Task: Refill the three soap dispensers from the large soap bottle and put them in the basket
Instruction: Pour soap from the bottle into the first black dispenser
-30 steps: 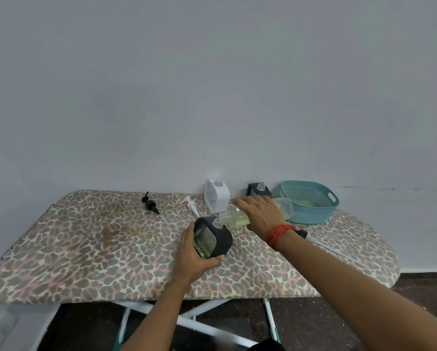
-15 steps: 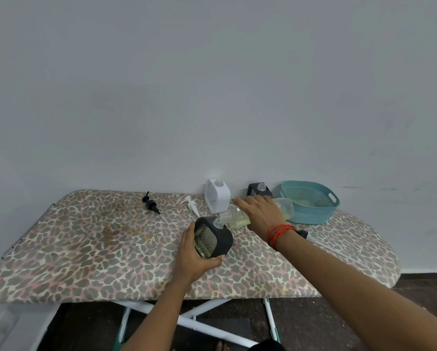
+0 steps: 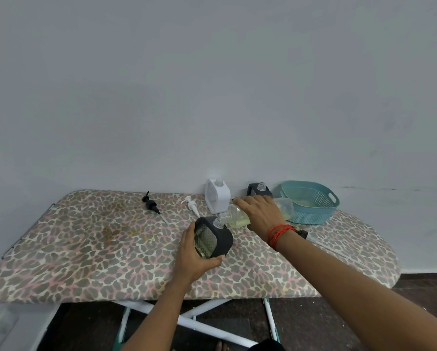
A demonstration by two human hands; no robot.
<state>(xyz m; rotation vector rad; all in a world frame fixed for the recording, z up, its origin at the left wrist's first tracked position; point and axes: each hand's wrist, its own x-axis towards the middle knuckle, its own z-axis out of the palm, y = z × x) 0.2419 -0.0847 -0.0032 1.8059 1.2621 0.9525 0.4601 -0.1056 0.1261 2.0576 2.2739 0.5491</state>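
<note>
Leopard-print board (image 3: 85,249) across lower frame. Lying flat, left of centre: black pump (image 3: 151,205), white pump (image 3: 191,204). Upright at far edge, centre: white dispenser (image 3: 217,200), rear black dispenser (image 3: 259,190). Basket (image 3: 311,216) right rear. Yellowish stain (image 3: 122,228) centre-left.

No text, label, brand or number can be read in this view. The large soap bottle (image 3: 235,217), the black dispenser (image 3: 222,238) and the white dispenser (image 3: 217,201) show no writing that can be made out.
</note>
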